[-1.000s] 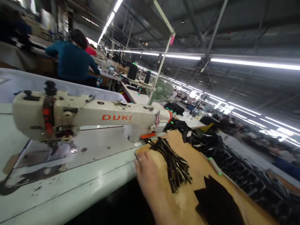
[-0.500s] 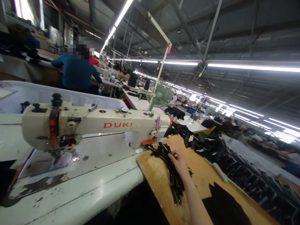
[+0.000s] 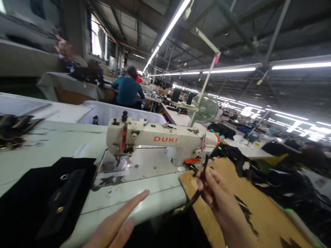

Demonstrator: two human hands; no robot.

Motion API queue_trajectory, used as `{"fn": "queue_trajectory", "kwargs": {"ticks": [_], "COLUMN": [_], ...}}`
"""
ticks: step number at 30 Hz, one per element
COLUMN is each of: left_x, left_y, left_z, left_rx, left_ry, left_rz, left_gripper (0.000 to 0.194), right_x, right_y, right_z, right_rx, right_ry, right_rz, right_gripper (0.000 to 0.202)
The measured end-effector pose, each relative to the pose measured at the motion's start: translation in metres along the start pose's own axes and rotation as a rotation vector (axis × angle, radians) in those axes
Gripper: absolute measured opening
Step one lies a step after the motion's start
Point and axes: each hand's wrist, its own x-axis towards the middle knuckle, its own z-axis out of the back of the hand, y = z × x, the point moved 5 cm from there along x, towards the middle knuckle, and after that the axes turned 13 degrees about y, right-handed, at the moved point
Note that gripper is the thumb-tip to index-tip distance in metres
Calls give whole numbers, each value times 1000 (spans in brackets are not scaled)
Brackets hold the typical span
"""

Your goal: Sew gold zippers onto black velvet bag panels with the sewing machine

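Note:
My right hand (image 3: 212, 187) is closed round a dark strip (image 3: 195, 197) with a shiny edge, held above the left edge of the brown board (image 3: 207, 213). The strip curves down and left from my fingers. My left hand (image 3: 121, 220), blurred, is over the front edge of the pale sewing table (image 3: 103, 203), fingers stretched out and thumb apart, holding nothing. Left of it lies a black fabric piece (image 3: 28, 193) with a flap and two gold-coloured fittings. Behind my hands stands a cream sewing machine (image 3: 155, 136) marked DUKI.
Dark strips with metal parts (image 3: 15, 129) lie at the far left. A white bin (image 3: 103, 108) is behind the machine. Black fabric bundles (image 3: 289, 189) fill the right side. A green fan (image 3: 207, 109) and a seated person in blue (image 3: 128, 90) are further back.
The view has swung left, showing the black fabric piece. My left hand has come into view. My right hand has lifted a strip from the bundle on the board.

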Motion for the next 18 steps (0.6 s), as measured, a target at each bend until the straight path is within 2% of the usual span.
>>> {"fn": "queue_trajectory", "kwargs": {"ticks": [1,3,6,8,11,13,16,18], "left_x": [4,11,14,10,3,0,-3,-10], "left_y": [-5,-20,-39,-42,-33,-26,-23,-26], "left_z": [-2,-9,-13,-15,-12,-7,9,20], "left_rx": [-132,-560,-1215,-1426,-1444,-1384,-1112,-885], "left_ry": [59,209,151,59,-93,-146,-148,-118], "left_rz": [62,165,252,284,336,360,322,291], "left_gripper": [55,50,54,49,43,44,46,48], "right_x": [6,18,39,53,68,73,76,78], "right_y": [-6,-18,-35,-44,-57,-63,-61,-55], "right_z": [-23,-61,-90,-97,-108,-113,-108,-95], "right_rx": [35,72,17,-100,-221,-195,-139,-122], "right_ry": [111,296,405,421,509,518,419,302], "right_rz": [-26,-76,-113,-86,-96,-111,-63,-2], "right_gripper": [46,47,48,52,60,61,55,50]}}
